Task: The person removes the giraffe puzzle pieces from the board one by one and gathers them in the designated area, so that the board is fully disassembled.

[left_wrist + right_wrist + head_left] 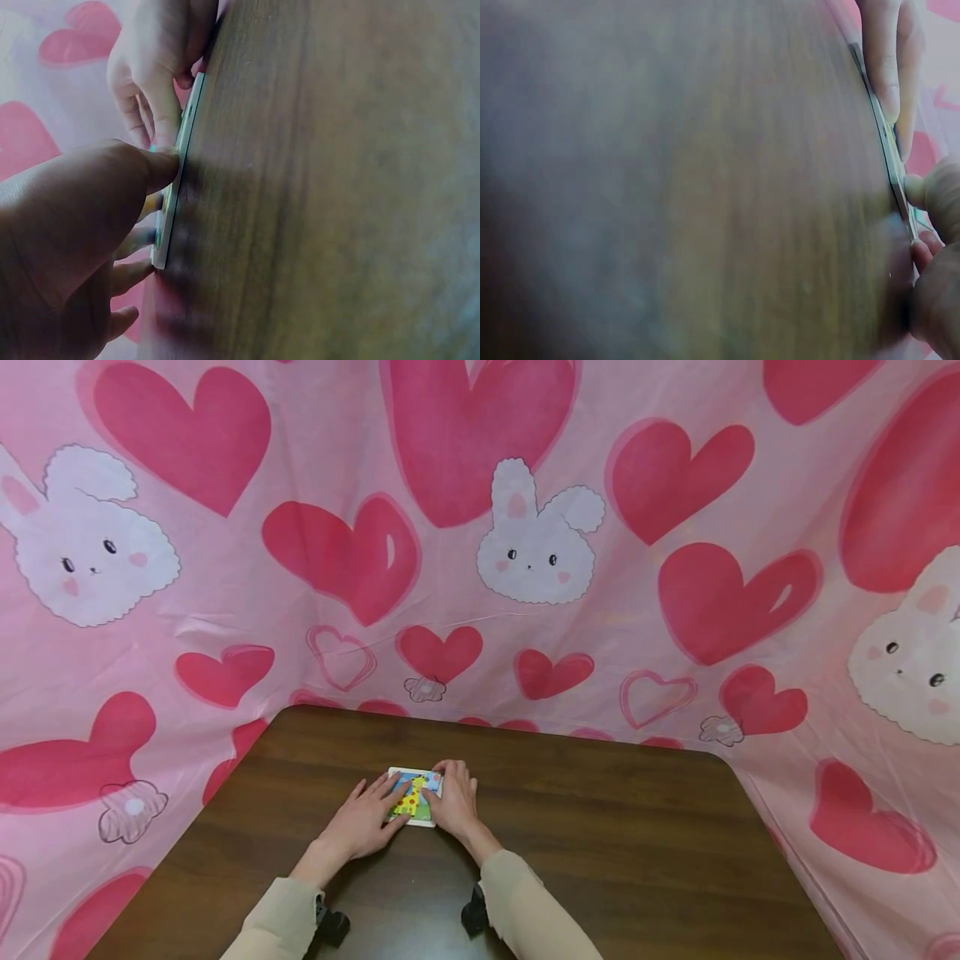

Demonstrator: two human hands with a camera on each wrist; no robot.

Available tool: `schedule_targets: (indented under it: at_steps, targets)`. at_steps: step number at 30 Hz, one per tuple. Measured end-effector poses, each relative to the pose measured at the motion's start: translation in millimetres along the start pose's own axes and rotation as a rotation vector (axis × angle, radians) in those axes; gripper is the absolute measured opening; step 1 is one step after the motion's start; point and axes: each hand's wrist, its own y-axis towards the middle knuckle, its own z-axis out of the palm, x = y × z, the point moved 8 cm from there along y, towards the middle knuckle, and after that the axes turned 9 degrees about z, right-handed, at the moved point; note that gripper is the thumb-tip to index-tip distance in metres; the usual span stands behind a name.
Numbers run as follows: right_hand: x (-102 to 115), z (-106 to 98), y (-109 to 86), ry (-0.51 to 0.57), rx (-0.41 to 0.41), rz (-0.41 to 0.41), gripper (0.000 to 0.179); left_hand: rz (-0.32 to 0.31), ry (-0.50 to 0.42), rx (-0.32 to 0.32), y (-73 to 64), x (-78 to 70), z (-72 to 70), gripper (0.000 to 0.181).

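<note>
Giraffe picture board [413, 802] lies on the bench [637, 835] directly between my left hand [366, 821] and right hand [456, 802], both touching it; it looks near-square, so I log no long axis. Left is open, straight fingers spread over the board; right has its thumb on the face, whether gripping I cannot tell. Fingers mask part of the picture; beyond the hands hangs a heart-print curtain [450, 578].

Hands [362, 821] [456, 802] crowd the board [416, 797]; the table [637, 835] leaves room rightward.
</note>
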Motion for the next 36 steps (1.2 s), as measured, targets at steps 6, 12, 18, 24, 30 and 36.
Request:
schedule_targets:
  at_steps: [6,12,18,24,30,36]
  targets:
    - [-1.7,-4.0,-2.5,0.097,-0.037,-0.024,0.035,0.004,-0.002,-0.002,0.6,-0.1,0.1,0.067]
    - [-3.2,-7.2,-4.3,0.146,-0.018,-0.038,0.040,-0.006,0.003,-0.004,0.2,2.5,2.1,0.068]
    - [-5.5,-9.4,-2.0,0.195,0.041,-0.072,0.040,-0.012,0.003,0.001,-0.5,4.1,4.6,0.068]
    - [-8.7,-12.4,0.8,0.270,0.035,-0.087,0.033,-0.016,0.004,0.004,-0.7,4.9,4.4,0.068]
    - [-10.3,-17.4,3.7,0.343,0.021,-0.067,0.028,-0.017,0.002,0.010,1.2,4.2,4.4,0.068]
    - [-13.4,-30.3,9.6,0.436,0.087,-0.056,0.028,-0.019,-0.004,0.003,2.2,5.9,3.8,0.073]
